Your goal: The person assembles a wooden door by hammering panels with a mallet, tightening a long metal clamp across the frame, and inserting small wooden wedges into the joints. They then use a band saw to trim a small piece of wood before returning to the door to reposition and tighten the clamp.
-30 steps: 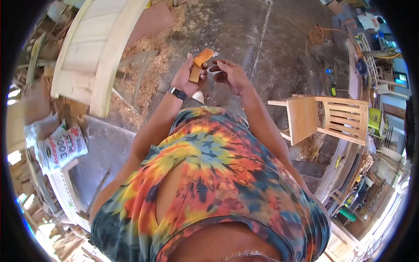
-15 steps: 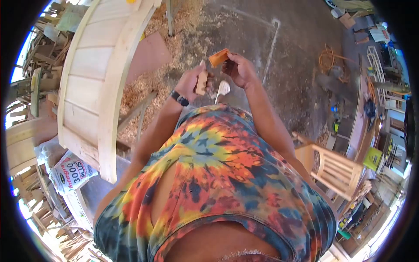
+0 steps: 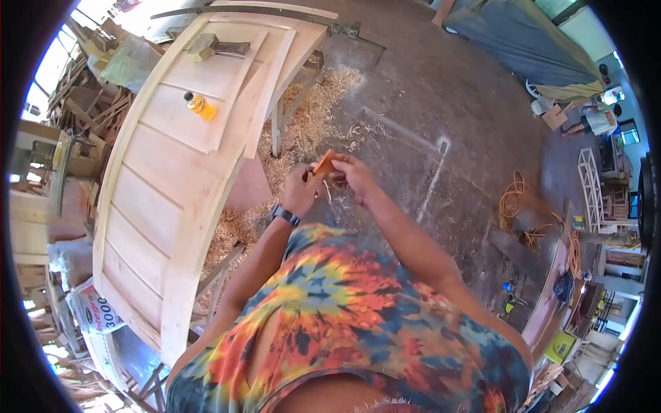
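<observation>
In front of my waist, my left hand (image 3: 300, 191) and my right hand (image 3: 354, 179) are close together. Between them is a folded orange sheet (image 3: 324, 162) that looks like sandpaper, pinched by my right fingers. My left fingers are closed at its near left side, where a small pale wooden block is mostly hidden by fingers and sheet. To the left of my left hand stands a large pale wooden panel (image 3: 144, 186) on supports, raised above the floor.
On the panel lie a yellow bottle (image 3: 201, 107) and a wooden block (image 3: 202, 48), with a long bar clamp (image 3: 261, 10) across its far end. Shavings (image 3: 317, 103) cover the floor beside it. An orange cord (image 3: 511, 196) lies at right. A person (image 3: 597, 120) is far right.
My hands have come together, bringing the orange sheet against the wooden block that my left hand held apart from it. The view has tilted up, showing more of the panel and its bottle.
</observation>
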{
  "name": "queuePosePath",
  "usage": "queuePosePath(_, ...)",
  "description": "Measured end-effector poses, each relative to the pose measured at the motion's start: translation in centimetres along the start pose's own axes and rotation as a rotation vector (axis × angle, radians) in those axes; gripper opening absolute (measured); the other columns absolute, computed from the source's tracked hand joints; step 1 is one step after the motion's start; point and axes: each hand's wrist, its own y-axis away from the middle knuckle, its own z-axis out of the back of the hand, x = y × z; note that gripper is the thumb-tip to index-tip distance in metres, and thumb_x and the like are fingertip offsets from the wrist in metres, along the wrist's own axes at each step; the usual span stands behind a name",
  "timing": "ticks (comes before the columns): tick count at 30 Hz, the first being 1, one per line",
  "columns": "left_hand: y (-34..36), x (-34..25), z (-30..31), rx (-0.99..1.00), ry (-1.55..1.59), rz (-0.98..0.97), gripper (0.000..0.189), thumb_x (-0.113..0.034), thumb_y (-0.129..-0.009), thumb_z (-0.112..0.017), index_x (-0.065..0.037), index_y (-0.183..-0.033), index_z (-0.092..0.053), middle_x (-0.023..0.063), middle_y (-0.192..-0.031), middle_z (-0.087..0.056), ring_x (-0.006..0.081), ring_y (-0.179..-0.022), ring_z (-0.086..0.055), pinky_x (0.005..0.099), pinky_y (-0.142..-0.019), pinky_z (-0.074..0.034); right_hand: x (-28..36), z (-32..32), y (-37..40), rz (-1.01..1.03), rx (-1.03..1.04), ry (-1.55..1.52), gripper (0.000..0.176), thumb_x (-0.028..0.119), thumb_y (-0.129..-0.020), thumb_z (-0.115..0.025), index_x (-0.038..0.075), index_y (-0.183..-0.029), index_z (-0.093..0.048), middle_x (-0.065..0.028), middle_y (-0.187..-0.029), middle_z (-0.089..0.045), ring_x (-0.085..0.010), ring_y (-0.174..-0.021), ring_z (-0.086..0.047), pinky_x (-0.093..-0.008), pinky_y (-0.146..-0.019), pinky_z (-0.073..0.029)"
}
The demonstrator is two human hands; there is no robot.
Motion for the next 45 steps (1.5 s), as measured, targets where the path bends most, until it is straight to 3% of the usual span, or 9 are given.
queuePosePath(2, -5.2, -1.3, 0.2, -0.133, -0.396, -0.128, 0.023, -0.021, -0.080, -0.068, -0.002, -0.091, -0.062, 0.0178, -0.075, -0.064, 0.0323, -0.064, -0.063, 0.0397, -0.059, -0.050, 1.6, -0.3, -4.6, -0.030, -0.033, 0.046, 0.024, 0.022, -0.089, -0.062, 0.006, -0.107, -0.061, -0.0058, -0.085, -0.064, -0.0136, -0.067, -0.060, -0.0287, -0.059, -0.048)
queuePosePath(6, -14.9, -4.4, 0.4, -0.089, -0.553, -0.280, 0.024, -0.025, -0.083, -0.063, -0.004, -0.093, -0.060, 0.0218, -0.082, -0.066, 0.0397, -0.079, -0.064, 0.0491, -0.069, -0.049, 6.5, -1.3, -12.7, -0.026, -0.084, 0.175, 0.023, 0.025, -0.086, -0.063, 0.006, -0.100, -0.065, -0.0029, -0.081, -0.062, -0.0126, -0.066, -0.058, -0.0281, -0.058, -0.045)
queuePosePath(8, -19.8, -5.1, 0.3, -0.056, -0.586, -0.311, 0.024, -0.025, -0.083, -0.062, -0.004, -0.095, -0.060, 0.0224, -0.082, -0.066, 0.0400, -0.079, -0.064, 0.0491, -0.069, -0.050, 8.0, -0.6, -17.0, 0.111, -0.171, 0.358, 0.021, 0.026, -0.082, -0.065, 0.007, -0.091, -0.069, -0.0015, -0.077, -0.062, -0.0117, -0.065, -0.056, -0.0284, -0.057, -0.042)
queuePosePath(16, -32.6, -7.7, 2.1, 0.006, -0.615, -0.214, 0.035, -0.028, -0.081, -0.066, -0.002, -0.103, -0.059, 0.0230, -0.090, -0.066, 0.0401, -0.086, -0.063, 0.0481, -0.074, -0.049, 16.2, -0.5, -29.9, -0.085, -0.172, -0.007, 0.013, 0.018, -0.080, -0.067, 0.006, -0.076, -0.063, -0.0021, -0.068, -0.059, -0.0119, -0.053, -0.050, -0.0271, -0.049, -0.040)
queuePosePath(29, -44.1, -7.6, 2.9, -0.073, -0.453, 0.114, 0.036, -0.029, -0.086, -0.065, 0.002, -0.102, -0.064, 0.0211, -0.092, -0.068, 0.0299, -0.088, -0.067, 0.0377, -0.076, -0.051, 22.5, 2.4, -50.7, -0.261, -0.126, -0.051, 0.010, 0.016, -0.083, -0.066, 0.007, -0.080, -0.062, -0.0035, -0.068, -0.061, -0.0150, -0.054, -0.056, -0.0287, -0.050, -0.047)
queuePosePath(35, -48.6, -6.0, 1.4, -0.133, -0.303, 0.248, 0.036, -0.031, -0.088, -0.063, 0.003, -0.103, -0.063, 0.0182, -0.088, -0.068, 0.0262, -0.081, -0.065, 0.0351, -0.073, -0.051, 23.3, 3.2, -50.3, -0.344, -0.170, -0.071, 0.008, 0.012, -0.081, -0.066, 0.005, -0.081, -0.063, -0.0053, -0.070, -0.062, -0.0144, -0.055, -0.056, -0.0281, -0.051, -0.048)
queuePosePath(39, -50.0, -12.4, -0.6, -0.103, -0.034, 0.436, 0.033, -0.030, -0.091, -0.059, 0.001, -0.102, -0.063, 0.0114, -0.082, -0.066, 0.0157, -0.073, -0.061, 0.0294, -0.065, -0.049, 23.1, 4.7, -46.2, -0.222, 0.110, 0.273, 0.014, 0.011, -0.078, -0.070, 0.002, -0.089, -0.067, -0.0031, -0.075, -0.063, -0.0104, -0.061, -0.057, -0.0258, -0.058, -0.047)
queuePosePath(42, -51.2, -9.0, -1.1, 0.176, 0.021, 0.263, 0.033, -0.030, -0.091, -0.059, 0.000, -0.102, -0.064, 0.0083, -0.079, -0.065, 0.0120, -0.069, -0.059, 0.0278, -0.059, -0.048, 26.7, 3.4, -40.5, 0.110, 0.105, 0.429, 0.029, 0.009, -0.077, -0.073, 0.000, -0.103, -0.067, -0.0035, -0.086, -0.067, -0.0106, -0.077, -0.062, -0.0254, -0.068, -0.050)
queuePosePath(45, -52.4, -9.5, -1.3, 0.223, -0.135, 0.181, 0.032, -0.029, -0.091, -0.058, 0.000, -0.101, -0.064, 0.0089, -0.078, -0.065, 0.0126, -0.067, -0.059, 0.0283, -0.057, -0.047, 26.7, 6.4, -39.5, -0.150, 0.077, 0.373, 0.037, 0.013, -0.080, -0.072, 0.000, -0.113, -0.063, -0.0057, -0.094, -0.067, -0.0138, -0.083, -0.063, -0.0273, -0.072, -0.052)
